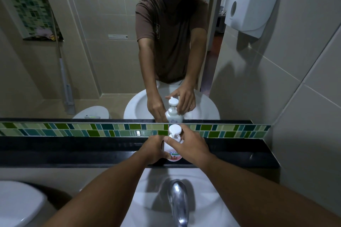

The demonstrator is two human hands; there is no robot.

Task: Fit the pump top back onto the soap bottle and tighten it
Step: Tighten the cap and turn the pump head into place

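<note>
Head view looks down over both forearms to a soap bottle (173, 155) standing upright on the black ledge (73, 151) beyond the hands. Left hand (156, 148) wraps around the bottle's left side, fingers curled against its body just above the pink label. Right hand (190, 144) comes in from the other side, thumb and fingers closed around the neck at the collar of the pump top (175, 131), whose white round head stands clear above both hands. Whether the collar is fully seated cannot be told, as the fingers hide it. Nearer than the hands, between the forearms, a chrome tap (178, 201) arches over the white basin (147, 190). Beyond the hands a mirror (103, 51) repeats the same grip, and a paper dispenser (252, 5) hangs on the wall up to the right
</note>
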